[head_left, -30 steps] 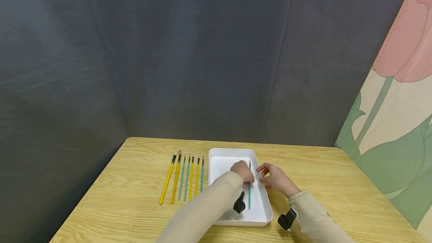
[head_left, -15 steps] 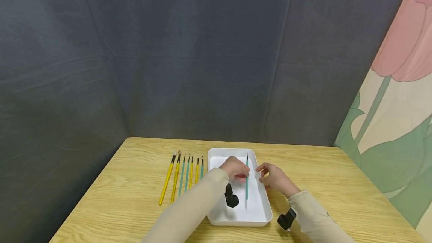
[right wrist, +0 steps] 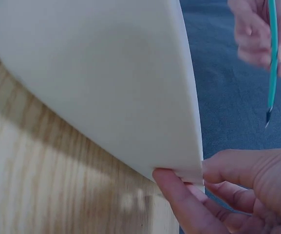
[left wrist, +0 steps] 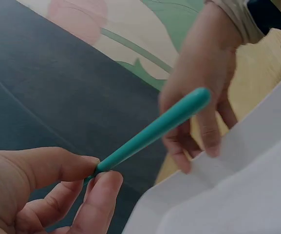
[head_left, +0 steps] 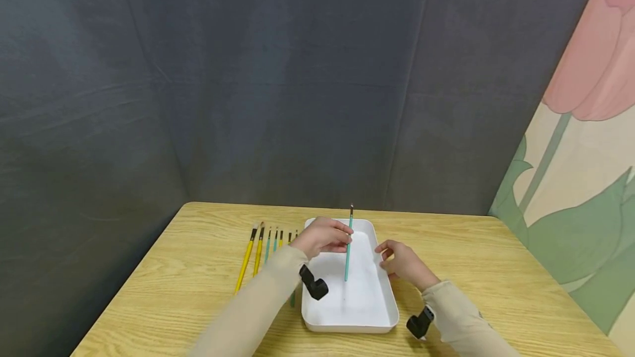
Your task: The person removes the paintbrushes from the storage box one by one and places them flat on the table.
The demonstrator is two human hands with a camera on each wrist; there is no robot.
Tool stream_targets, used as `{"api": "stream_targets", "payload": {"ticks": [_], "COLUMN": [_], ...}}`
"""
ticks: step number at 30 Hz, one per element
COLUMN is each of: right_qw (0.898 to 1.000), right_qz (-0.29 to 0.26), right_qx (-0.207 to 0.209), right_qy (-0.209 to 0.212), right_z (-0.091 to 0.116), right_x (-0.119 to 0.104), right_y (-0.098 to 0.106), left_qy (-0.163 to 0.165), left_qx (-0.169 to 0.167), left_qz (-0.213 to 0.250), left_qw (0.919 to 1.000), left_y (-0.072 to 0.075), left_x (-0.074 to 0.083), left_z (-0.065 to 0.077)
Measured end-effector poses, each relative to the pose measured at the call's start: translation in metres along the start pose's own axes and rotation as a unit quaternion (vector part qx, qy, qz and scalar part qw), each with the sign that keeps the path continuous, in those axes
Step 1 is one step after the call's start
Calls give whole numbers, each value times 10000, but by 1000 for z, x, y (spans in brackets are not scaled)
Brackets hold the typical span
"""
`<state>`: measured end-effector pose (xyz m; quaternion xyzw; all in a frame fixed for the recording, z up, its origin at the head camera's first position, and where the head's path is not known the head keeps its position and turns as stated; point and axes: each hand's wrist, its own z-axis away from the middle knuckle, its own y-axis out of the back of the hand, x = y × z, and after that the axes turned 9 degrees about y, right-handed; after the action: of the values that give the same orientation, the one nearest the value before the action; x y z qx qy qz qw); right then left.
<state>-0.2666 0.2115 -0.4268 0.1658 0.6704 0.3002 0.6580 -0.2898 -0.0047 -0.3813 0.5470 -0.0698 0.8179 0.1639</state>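
Note:
A slim teal paintbrush (head_left: 347,263) is pinched between the thumb and fingers of my left hand (head_left: 324,237). It stands nearly upright in the head view, dark bristles up, raised above the white tray (head_left: 359,304). Up close in the left wrist view, the rounded handle end (left wrist: 179,112) points toward the camera. My right hand (head_left: 407,266) holds the tray's right rim. In the right wrist view its thumb and fingers lie on either side of the tray's wall (right wrist: 106,97). Apart from the lifted paintbrush, no other brush shows inside the tray.
Left of the tray, several yellow and teal paintbrushes lie in a row, including a thick yellow paintbrush (head_left: 245,263); my left forearm hides part of them. Dark curtain (head_left: 297,98) hangs behind the wooden table (head_left: 163,291). A tulip-patterned cloth (head_left: 580,153) hangs at right.
My left hand has lifted the teal paintbrush off the tray's floor and carried it up and to the left. The right hand has stayed on the rim.

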Motion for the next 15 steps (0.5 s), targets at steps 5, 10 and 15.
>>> {"api": "stream_targets", "payload": {"ticks": [5, 10, 15], "right_qw": [10000, 10000, 9999], "right_qz": [-31, 15, -31], "right_qx": [1, -18, -17], "right_qy": [37, 50, 98], "right_z": [0, 0, -1], "right_x": [-1, -2, -1], "right_y": [0, 0, 0], "left_qy": [-143, -264, -435], "left_qx": [-8, -40, 37], "left_qz": [-164, -190, -208], "left_qw": [9998, 9995, 9988], "left_y": [33, 64, 93], "left_x": [4, 3, 2], "left_z": [19, 35, 49]}}
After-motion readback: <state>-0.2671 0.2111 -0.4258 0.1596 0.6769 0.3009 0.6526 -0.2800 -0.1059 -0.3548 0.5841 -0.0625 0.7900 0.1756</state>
